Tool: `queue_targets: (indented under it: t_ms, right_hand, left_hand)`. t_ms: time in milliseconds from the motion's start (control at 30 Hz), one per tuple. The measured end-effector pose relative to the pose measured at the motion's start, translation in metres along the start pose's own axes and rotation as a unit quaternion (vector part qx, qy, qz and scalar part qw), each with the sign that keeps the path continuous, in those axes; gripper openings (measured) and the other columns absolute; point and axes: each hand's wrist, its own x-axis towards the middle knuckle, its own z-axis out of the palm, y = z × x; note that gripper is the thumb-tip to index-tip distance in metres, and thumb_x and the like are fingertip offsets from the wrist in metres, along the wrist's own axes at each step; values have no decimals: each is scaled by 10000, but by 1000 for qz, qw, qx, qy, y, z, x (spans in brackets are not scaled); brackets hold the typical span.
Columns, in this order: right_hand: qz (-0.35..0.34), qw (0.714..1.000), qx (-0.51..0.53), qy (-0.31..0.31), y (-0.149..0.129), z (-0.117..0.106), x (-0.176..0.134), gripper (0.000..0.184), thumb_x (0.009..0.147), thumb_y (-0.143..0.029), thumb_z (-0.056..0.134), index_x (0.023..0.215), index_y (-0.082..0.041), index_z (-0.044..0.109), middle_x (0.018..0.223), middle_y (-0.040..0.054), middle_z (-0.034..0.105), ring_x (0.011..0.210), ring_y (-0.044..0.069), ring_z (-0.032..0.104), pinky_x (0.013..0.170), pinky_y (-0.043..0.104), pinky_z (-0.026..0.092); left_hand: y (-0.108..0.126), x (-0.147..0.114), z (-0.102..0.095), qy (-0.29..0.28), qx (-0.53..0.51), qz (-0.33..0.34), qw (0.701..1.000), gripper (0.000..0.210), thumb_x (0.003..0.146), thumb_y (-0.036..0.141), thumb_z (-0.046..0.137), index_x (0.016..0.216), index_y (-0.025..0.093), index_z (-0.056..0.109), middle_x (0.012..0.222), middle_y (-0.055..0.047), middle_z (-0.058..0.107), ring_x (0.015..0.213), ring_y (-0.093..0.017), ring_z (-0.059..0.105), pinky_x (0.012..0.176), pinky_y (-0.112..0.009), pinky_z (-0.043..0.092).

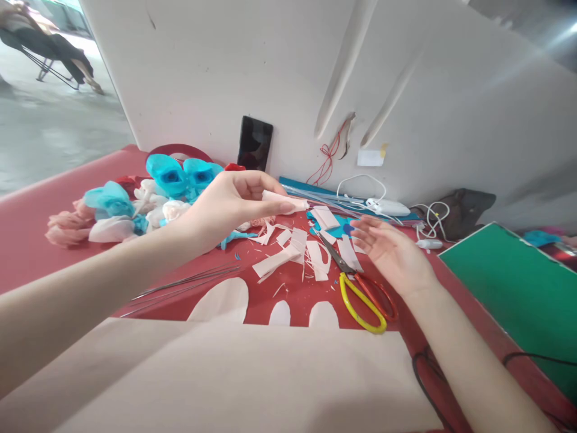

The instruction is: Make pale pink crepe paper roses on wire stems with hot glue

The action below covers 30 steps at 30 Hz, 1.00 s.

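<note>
My left hand (238, 195) pinches a small folded piece of pale pink paper (285, 202) between thumb and fingers, above the red table. My right hand (394, 249) hovers with fingers spread and nothing in it. Just below and left of it lie scissors (349, 267) with one yellow and one red handle. Pale paper scraps (295, 245) and thin strips are scattered under and between both hands. A large pale pink sheet (216, 373) spreads across the near side, and rounded paper cut-outs (225, 300) stick out beyond its far edge.
Blue, white and pink paper flowers (166, 174) are heaped at the left. Thin wires (189, 278) lie in front of them. A phone (255, 144) leans on the wall. A white power strip (388, 207) with cables and a green board (518, 288) are at the right.
</note>
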Motion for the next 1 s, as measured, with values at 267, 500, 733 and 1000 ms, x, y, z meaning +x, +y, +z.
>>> queue_targets:
  t_ms: [267,500,733,1000]
  right_hand:
    - [-127,972,-177,87,-42,-3,-24,121,817,-234,523,827,-255,642,917,-3,617,816,155,556,825,303,402]
    - [-117,917,-380,-33,-55,36,-69,191,723,-363,640,892,-280,672,986,6,660,920,248,585,769,361,448]
    - [-13,922,-375,-99,-63,47,-82,139,700,-346,659,813,-265,664,878,-35,682,835,178,629,609,237,497]
    - [89,960,-196,-178,-73,52,-80,63,725,-196,628,737,-252,654,741,-80,642,761,91,576,675,166,434]
  left_hand:
    - [3,-8,3,-56,87,119,987,102,709,280,661,709,182,633,745,-29,675,687,-164,646,580,-218,511]
    - [10,-19,9,-103,191,376,901,76,752,96,628,762,171,620,766,-41,667,735,-132,626,691,-218,515]
    - [12,-29,17,-156,213,499,825,123,793,55,579,881,138,600,827,-71,672,806,-148,616,752,-251,526]
    - [8,-34,18,-183,228,526,799,187,787,19,559,940,120,595,962,-91,680,863,-157,607,784,-264,533]
